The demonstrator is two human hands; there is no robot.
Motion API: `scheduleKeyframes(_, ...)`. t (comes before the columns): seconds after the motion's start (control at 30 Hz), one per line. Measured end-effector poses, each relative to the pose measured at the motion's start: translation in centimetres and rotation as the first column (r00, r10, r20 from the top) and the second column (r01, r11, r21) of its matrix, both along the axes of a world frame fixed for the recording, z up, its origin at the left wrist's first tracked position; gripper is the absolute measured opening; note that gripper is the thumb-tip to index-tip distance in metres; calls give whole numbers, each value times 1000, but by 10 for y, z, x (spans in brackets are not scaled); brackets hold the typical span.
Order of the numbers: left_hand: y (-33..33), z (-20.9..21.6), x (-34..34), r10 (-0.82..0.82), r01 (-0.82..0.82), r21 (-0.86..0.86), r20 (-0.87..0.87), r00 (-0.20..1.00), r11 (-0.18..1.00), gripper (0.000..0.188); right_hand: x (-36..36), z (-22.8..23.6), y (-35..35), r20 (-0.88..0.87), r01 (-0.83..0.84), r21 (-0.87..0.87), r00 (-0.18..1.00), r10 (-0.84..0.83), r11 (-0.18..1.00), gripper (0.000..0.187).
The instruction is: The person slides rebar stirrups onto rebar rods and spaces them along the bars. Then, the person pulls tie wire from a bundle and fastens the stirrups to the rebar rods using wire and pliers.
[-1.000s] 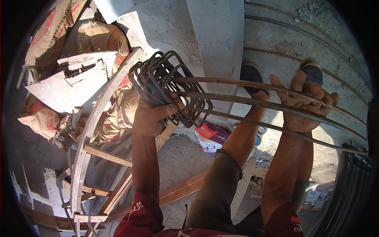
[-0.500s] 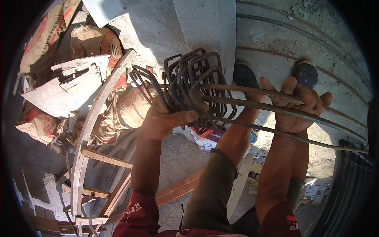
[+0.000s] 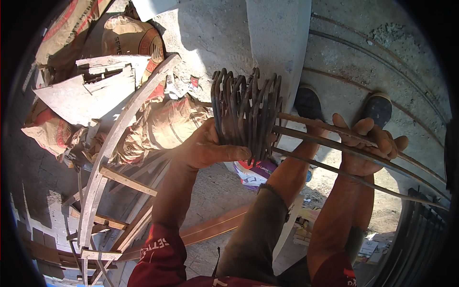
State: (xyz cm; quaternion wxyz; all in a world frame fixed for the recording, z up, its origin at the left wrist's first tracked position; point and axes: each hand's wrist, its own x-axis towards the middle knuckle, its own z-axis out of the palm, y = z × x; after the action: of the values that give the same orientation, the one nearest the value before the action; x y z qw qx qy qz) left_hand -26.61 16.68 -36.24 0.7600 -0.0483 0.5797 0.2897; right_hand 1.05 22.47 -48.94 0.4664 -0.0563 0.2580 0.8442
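My left hand [image 3: 210, 146] is closed around the near side of a bundle of bent steel stirrups [image 3: 245, 107], its thumb lying across them. These rusty loops stand packed side by side, seen mostly edge-on, around the left ends of three long steel rods [image 3: 313, 139]. How the rod ends sit inside the loops is partly hidden. Further right, my right hand [image 3: 368, 150] supports the rods from below with the palm up, its fingers curled around and between them. The rods run off toward the right edge.
Brown paper cement sacks [image 3: 165, 124] and a broken white board [image 3: 91, 98] lie at the left. A wooden frame [image 3: 93, 196] stands nearer. My shoes [image 3: 308, 103] are beyond the rods, where more bars [image 3: 354, 79] lie on the concrete. A purple-and-white bag [image 3: 256, 173] sits below the stirrups.
The stirrups, spread and tilted before, are now pressed together and more upright toward the rods' left ends. My left hand has moved with them. The whole view has shifted slightly.
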Motion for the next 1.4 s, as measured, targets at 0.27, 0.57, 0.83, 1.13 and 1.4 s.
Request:
scheduleKeyframes(0.27, 2, -19, 64, 128, -147, 114, 152, 980, 983, 39, -4, -10, -1, -44, -18, 55, 999, 21, 998, 51)
scheduleKeyframes(0.57, -1, -11, 107, 49, -88, -35, -600, 798, 996, 31, -7, -43, 10, 22, -24, 244, 1000, 19, 969, 53)
scheduleKeyframes(0.83, -23, -34, 108, -199, 297, -33, -813, 548, 954, 25, -10, -58, 25, 61, -25, 346, 998, 4, 938, 56)
scheduleKeyframes(1.13, -16, -21, 117, 2, 185, 122, -839, 544, 975, 15, -13, -25, 30, 59, -16, 210, 998, 4, 978, 55)
scheduleKeyframes(1.4, -2, -38, 91, -204, 411, -26, -895, 397, 911, 20, -11, -64, 35, 52, -23, 379, 999, 3, 925, 61)
